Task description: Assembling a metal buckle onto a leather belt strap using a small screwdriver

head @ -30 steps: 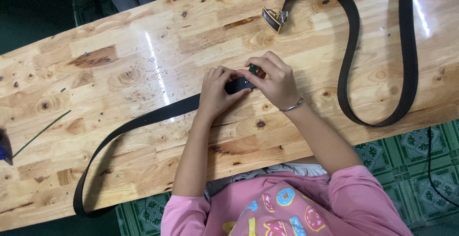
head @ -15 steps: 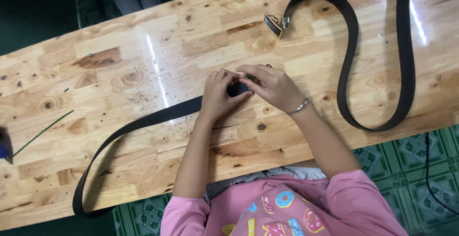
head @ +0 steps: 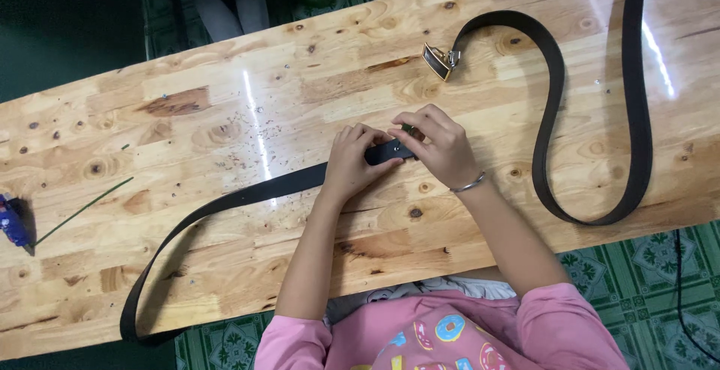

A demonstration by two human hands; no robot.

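Both hands are on a black belt (head: 247,196) lying across the wooden tabletop (head: 225,100). The left hand (head: 352,161) is curled over the strap, pressing it flat, and the right hand (head: 442,145) pinches the belt's end between fingers and thumb right beside it. The strap trails off to the left and loops over the near edge. A second black belt (head: 551,115) snakes around on the right, its metal buckle (head: 437,60) lying well apart from the hands. There's a small blue thing (head: 11,220) at the far left edge.
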